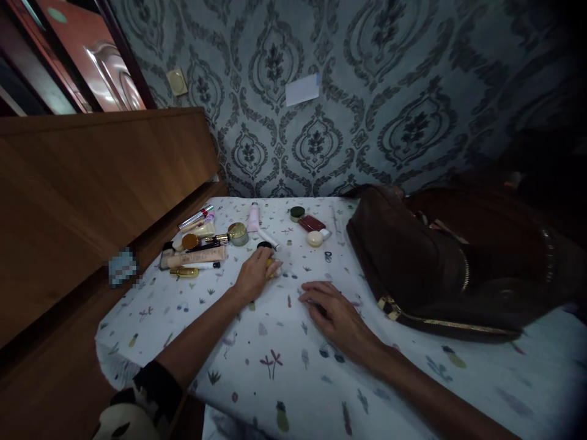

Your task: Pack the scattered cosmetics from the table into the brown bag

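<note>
My left hand [257, 272] is closed around a small bottle with a black cap [265, 244]; its yellowish body is mostly covered by my fingers. Just behind it lies a thin white tube [268, 238], with a pink tube [254, 217] and a gold-lidded jar [237, 233] further back. My right hand [334, 315] rests over the cloth with fingers loosely stretched and nothing in it. Beyond that hand are a round cream-coloured case [314, 238], a dark red compact [312, 223] and a dark-lidded jar [297, 212].
Several cosmetics, among them a beige tube [202, 255] and a small yellow vial [184, 272], lie grouped at the left. A large brown bag [413, 263] stands open on the right. The patterned tablecloth [257, 379] meets a wooden headboard [105, 183] and the papered wall.
</note>
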`<state>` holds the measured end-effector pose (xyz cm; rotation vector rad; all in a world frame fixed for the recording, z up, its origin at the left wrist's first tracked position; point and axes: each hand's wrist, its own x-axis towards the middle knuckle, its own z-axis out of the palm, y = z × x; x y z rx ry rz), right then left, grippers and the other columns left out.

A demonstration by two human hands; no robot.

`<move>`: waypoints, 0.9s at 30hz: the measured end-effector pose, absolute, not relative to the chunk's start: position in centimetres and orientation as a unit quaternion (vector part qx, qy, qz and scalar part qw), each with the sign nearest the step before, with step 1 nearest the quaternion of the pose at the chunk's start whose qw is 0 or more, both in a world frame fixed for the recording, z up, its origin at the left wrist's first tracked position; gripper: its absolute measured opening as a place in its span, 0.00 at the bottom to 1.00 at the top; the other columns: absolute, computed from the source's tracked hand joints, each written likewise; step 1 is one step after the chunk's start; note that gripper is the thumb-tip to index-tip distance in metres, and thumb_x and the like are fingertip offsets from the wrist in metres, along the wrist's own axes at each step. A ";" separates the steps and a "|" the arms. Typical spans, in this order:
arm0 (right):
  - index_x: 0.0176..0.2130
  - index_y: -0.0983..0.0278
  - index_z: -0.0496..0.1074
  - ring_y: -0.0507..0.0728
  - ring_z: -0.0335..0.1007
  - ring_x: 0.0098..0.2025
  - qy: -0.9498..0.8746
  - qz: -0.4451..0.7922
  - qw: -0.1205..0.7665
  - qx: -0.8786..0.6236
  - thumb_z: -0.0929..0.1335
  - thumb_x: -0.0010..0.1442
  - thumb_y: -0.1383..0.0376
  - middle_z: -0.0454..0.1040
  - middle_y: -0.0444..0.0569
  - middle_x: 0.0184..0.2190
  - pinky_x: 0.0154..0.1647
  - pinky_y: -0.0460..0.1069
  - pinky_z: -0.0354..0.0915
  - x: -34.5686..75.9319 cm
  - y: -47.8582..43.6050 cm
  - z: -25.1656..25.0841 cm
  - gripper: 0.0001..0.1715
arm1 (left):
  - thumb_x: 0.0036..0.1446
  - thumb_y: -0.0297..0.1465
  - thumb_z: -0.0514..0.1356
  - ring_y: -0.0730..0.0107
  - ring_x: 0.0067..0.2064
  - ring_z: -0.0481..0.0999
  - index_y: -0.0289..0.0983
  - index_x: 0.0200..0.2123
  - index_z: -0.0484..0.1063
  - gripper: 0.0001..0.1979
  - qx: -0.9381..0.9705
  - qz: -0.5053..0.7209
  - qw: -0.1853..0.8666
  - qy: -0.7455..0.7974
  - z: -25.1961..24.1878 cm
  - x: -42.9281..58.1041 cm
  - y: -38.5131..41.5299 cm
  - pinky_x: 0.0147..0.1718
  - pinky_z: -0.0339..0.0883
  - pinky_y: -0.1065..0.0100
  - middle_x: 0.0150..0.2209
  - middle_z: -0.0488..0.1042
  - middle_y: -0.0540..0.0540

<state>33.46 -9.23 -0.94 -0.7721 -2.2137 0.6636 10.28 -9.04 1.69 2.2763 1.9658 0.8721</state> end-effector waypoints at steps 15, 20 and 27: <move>0.41 0.62 0.77 0.62 0.72 0.53 -0.858 0.248 0.340 -0.293 0.63 0.61 0.70 0.76 0.56 0.47 0.53 0.60 0.71 33.4 -9.3 -0.8 0.14 | 0.68 0.33 0.52 0.56 0.52 0.73 0.39 0.46 0.72 0.11 0.658 0.235 -0.092 0.710 5.1 0.5 -2.7 0.55 0.63 0.56 0.46 0.76 0.40; 0.41 0.63 0.77 0.62 0.72 0.53 -0.863 0.244 0.334 -0.290 0.63 0.62 0.69 0.75 0.56 0.48 0.54 0.60 0.70 33.5 -9.2 -0.8 0.14 | 0.72 0.41 0.43 0.49 0.49 0.75 0.36 0.39 0.74 0.23 0.613 0.230 -0.120 0.747 5.5 -0.2 -3.4 0.51 0.63 0.52 0.38 0.76 0.36; 0.40 0.62 0.77 0.63 0.72 0.53 -0.862 0.251 0.329 -0.294 0.63 0.63 0.69 0.76 0.56 0.48 0.54 0.61 0.70 33.5 -9.4 -0.3 0.14 | 0.72 0.40 0.45 0.54 0.53 0.72 0.37 0.48 0.73 0.20 0.655 0.229 -0.099 0.713 5.5 0.0 -3.5 0.54 0.62 0.56 0.47 0.76 0.38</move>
